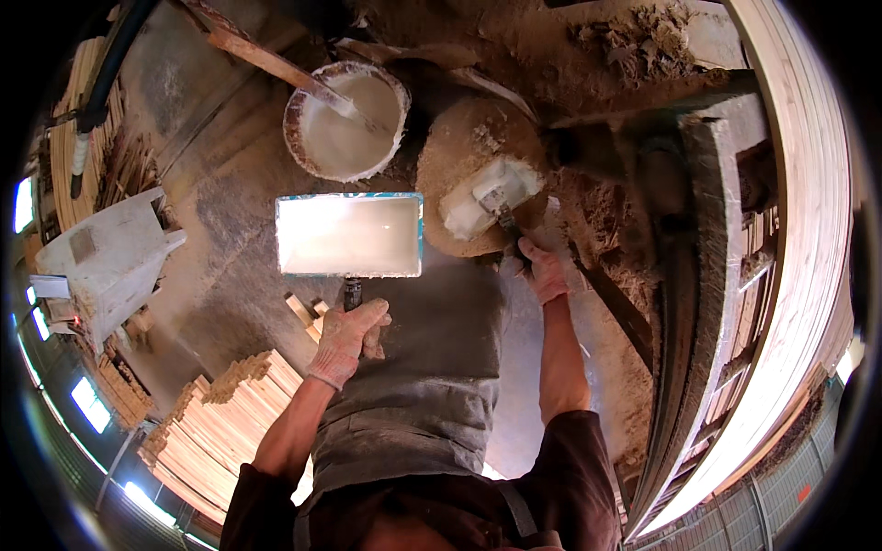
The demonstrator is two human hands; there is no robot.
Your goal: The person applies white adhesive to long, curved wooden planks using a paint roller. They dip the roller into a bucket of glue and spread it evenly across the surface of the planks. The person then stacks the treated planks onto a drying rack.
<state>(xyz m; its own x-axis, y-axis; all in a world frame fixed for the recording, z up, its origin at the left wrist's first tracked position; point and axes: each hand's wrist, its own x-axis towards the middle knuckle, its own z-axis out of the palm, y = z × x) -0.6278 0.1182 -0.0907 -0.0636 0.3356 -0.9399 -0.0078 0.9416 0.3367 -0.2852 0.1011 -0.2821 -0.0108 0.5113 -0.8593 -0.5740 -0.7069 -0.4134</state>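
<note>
In my left hand [344, 338], which wears a pale work glove, is the short dark handle [353, 292] of a rectangular tray [422, 237]. Its rim is blue, smeared with white, and its inside is bright white. My gloved right hand [546, 272] is closed on a scraper [496, 198] with a flat blade and dark grip. The blade lies over a white, paste-coated block or tub [459, 219], and I cannot tell which. That sits on a round, dust-covered top [441, 151]. A round bucket [296, 138] of creamy white liquid stands beyond the tray.
A wooden stick [276, 66] leans into the bucket. Stacked timber strips [225, 432] stand at lower left, with a whitish wheelbarrow-like bin [115, 257] farther left. Along the right runs a rough frame [712, 202] beside long pale boards [808, 184]. Sawdust [634, 41] lies heaped at the far right.
</note>
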